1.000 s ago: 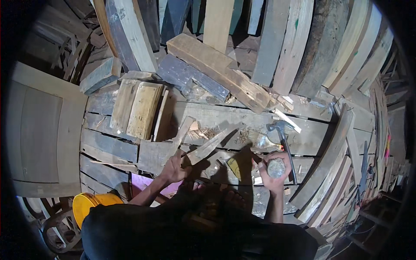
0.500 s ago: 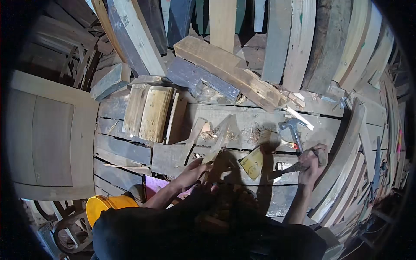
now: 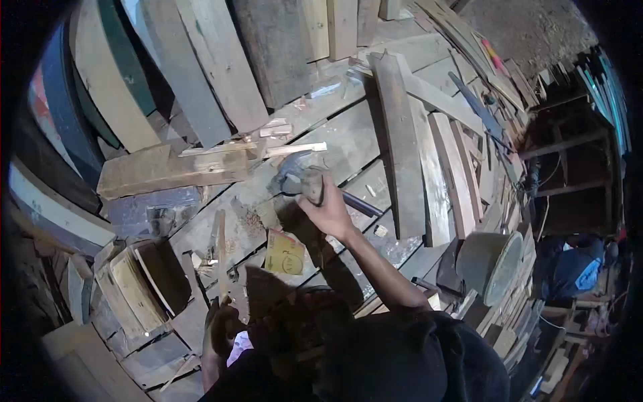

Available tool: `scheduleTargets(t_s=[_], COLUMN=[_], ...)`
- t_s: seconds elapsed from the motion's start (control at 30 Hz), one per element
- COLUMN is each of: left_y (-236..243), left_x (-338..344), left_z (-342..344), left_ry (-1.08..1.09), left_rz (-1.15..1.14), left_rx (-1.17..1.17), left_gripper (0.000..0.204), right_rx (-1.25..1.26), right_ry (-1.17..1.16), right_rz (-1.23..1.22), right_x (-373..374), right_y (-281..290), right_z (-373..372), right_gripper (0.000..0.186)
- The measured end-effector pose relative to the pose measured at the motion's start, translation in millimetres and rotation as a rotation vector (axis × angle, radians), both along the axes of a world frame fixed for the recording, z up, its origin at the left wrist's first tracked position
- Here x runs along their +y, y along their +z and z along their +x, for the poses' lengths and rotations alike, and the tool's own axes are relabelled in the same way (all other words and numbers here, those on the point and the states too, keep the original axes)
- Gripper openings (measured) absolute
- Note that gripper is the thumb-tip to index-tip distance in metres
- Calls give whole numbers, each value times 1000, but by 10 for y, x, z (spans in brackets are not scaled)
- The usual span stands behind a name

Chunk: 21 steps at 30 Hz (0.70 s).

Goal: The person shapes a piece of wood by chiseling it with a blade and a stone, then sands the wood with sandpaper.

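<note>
My right hand [image 3: 329, 209], near the middle of the frame, is closed around a stubby wooden handle [image 3: 312, 184]; its rounded end shows above my fingers, dull grey-brown and worn-looking. The hand sits right over a hammer [image 3: 362, 204]: the grey metal head shows to the upper left of my knuckles, and the dark, slim shaft comes out at the lower right. Whether my fingers also touch that shaft, I can't tell.

My left hand [image 3: 224, 323], at the lower left of centre, is in deep shadow, its fingers bent in around the lower end of a narrow wood piece [image 3: 222, 251]. That piece is light brown, straight and slender, pointing toward the top of the frame, with shavings [image 3: 249, 221] scattered to its right.

Between my hands, a yellow card [image 3: 284, 252] with dark markings lies on the plank floor [image 3: 348, 144]. A pale splintered strip [image 3: 295, 149] lies just above the hammer head, beside a thick brown beam [image 3: 173, 169].
</note>
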<state>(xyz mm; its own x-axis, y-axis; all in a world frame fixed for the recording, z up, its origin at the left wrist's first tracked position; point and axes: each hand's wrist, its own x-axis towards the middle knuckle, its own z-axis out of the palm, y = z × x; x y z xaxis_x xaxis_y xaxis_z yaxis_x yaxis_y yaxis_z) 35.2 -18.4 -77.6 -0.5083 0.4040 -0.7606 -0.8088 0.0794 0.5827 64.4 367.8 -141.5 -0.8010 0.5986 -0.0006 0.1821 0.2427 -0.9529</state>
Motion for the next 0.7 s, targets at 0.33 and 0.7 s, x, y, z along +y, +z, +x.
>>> scheduleTargets(t_s=[0.33, 0.7], left_y=[-147, -53], left_x=[178, 228], left_z=[-4, 53], left_ry=[-639, -149], left_rz=[-382, -60], left_rx=[343, -149], left_gripper=[59, 49], right_rx=[-209, -251], right_ry=[-99, -138], right_rz=[277, 559], right_x=[222, 115], right_y=[-20, -41], right_z=[209, 446], right_gripper=[94, 83])
